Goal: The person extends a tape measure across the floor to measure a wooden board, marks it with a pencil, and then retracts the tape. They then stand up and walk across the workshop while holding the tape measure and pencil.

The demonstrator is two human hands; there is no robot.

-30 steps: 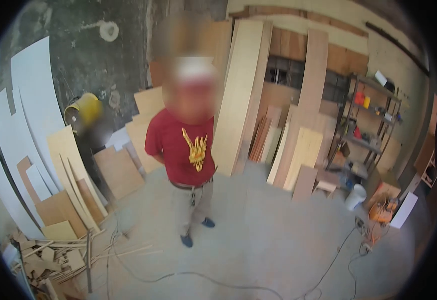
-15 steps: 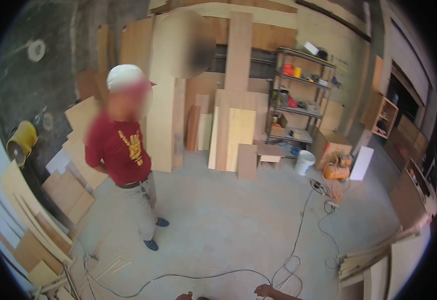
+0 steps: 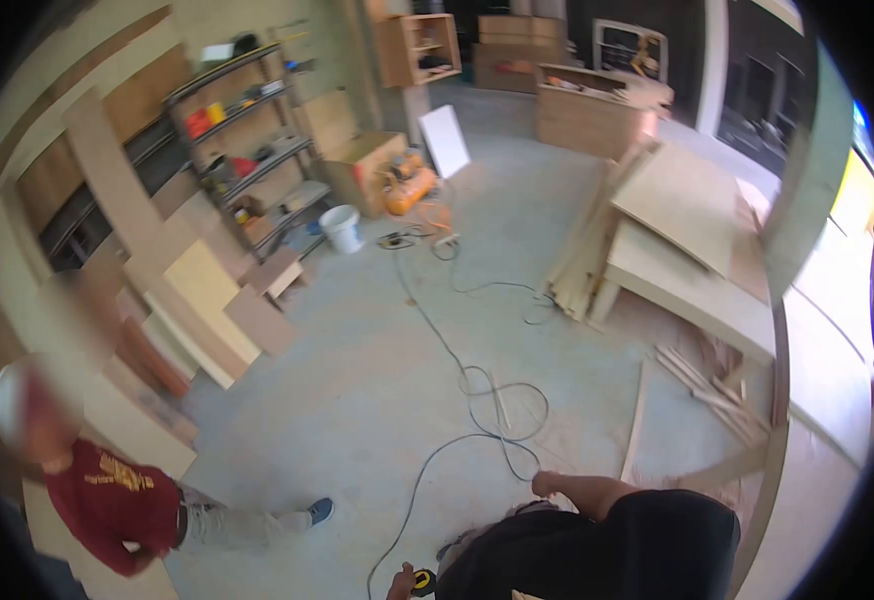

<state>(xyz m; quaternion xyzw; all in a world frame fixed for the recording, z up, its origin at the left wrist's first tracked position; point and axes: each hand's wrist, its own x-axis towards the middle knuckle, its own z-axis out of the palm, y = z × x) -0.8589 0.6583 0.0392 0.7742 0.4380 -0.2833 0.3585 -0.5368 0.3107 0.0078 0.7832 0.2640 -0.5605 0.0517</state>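
At the bottom of the head view, my left hand [image 3: 401, 583] is closed on a black and yellow tape measure [image 3: 424, 579]. My right hand [image 3: 545, 484] hangs low in front of my dark shirt, its fingers curled in; what they hold, if anything, is hidden. Near that hand, a dark cable [image 3: 469, 400] loops over the floor.
A person in a maroon shirt [image 3: 122, 505] stands at the left. Boards [image 3: 202, 290] lean on the wall beside a metal shelf [image 3: 262, 160]. An orange compressor [image 3: 412, 190] and white bucket [image 3: 341, 230] stand further back. Sheets lie on a workbench [image 3: 697, 290] at right.
My view has swung to the right and tilted, so the person and shelf now sit further left. The workbench, my torso and the tape measure show more fully.
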